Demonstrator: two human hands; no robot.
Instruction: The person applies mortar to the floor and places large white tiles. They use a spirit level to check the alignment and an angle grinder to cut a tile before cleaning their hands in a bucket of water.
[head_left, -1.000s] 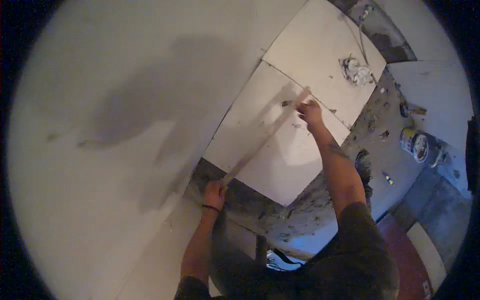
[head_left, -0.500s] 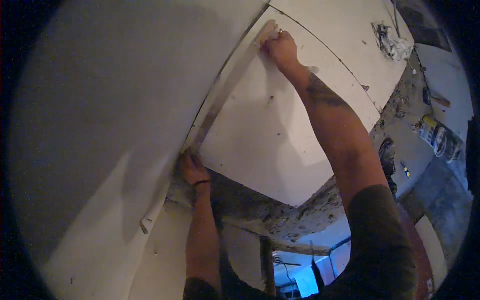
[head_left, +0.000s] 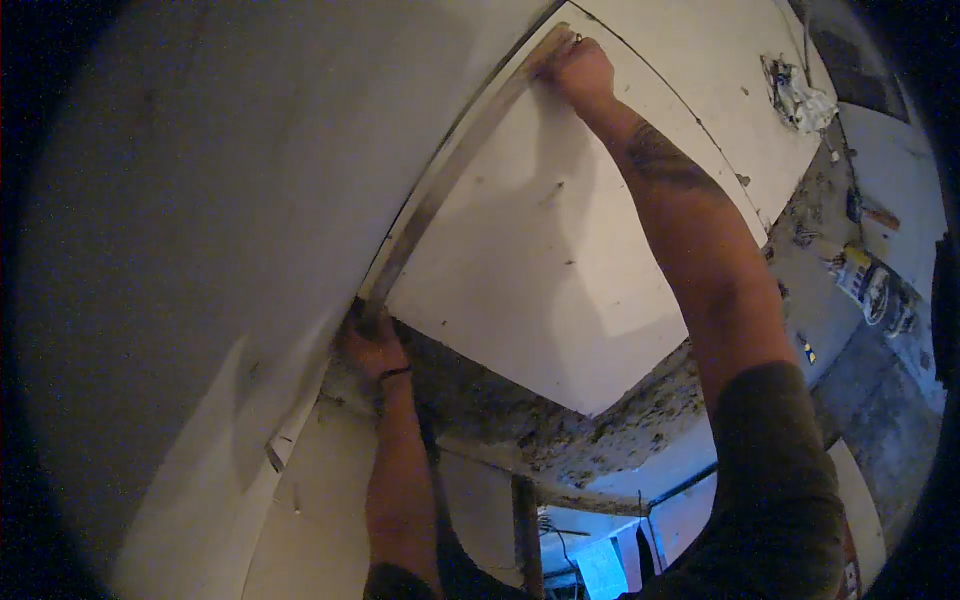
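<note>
a long thin strip [head_left: 455,175] runs slantwise along the edge of a white panel [head_left: 560,250], lying in the seam between that panel and the big pale wall [head_left: 220,200] to its left. the right hand [head_left: 578,68] is at the strip's upper end, fingers curled and pressed against it and the panel's top corner. the left hand [head_left: 372,345] is at the strip's lower end, closed around it just beneath the panel's lower corner, with a dark band on the wrist. the strip spans the whole stretch between the two hands. below the panel is a rough, crumbly grey surface [head_left: 520,410]. crumpled plastic [head_left: 795,95] hangs on a panel further right.
</note>
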